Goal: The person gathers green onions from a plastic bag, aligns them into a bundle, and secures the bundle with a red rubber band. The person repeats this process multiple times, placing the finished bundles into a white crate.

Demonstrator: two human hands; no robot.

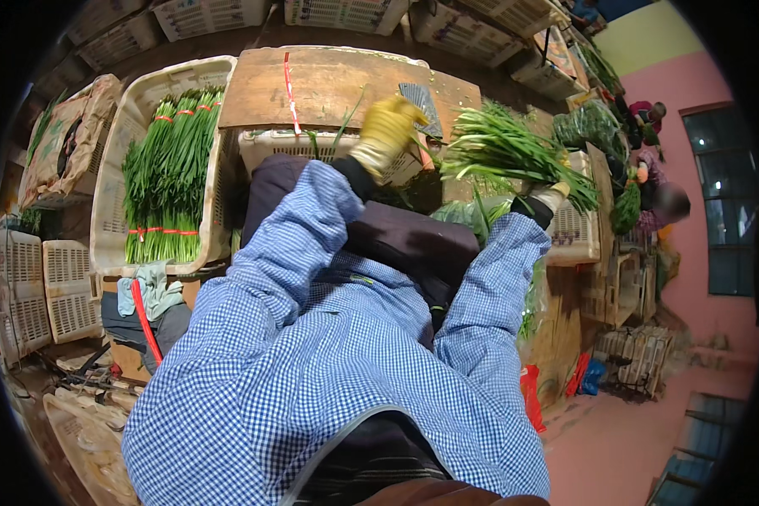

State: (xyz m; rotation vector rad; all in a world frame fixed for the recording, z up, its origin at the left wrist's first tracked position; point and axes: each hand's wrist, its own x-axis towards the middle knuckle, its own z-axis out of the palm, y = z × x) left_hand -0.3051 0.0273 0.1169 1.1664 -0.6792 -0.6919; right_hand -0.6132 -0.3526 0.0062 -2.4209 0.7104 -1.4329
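My right hand (551, 195), in a pale glove, grips a loose bunch of green leafy stalks, likely garlic chives (506, 145), their pale ends turned left. My left hand (386, 134), in a yellow glove, is raised above my lap at the front edge of a wooden board (335, 82). Its fingers are curled, and whether they pinch anything cannot be made out. Just beyond it lies a dark ribbed strip (422, 107) on the board. A red tie (291, 92) crosses the board further left.
At left, a white plastic crate (107, 209) holds chive bundles (167, 171) bound with red ties. More crates (345, 14) line the far side. Cloths (155, 291) and a red strip (144, 322) lie by my left side. Other people (658, 190) are at far right.
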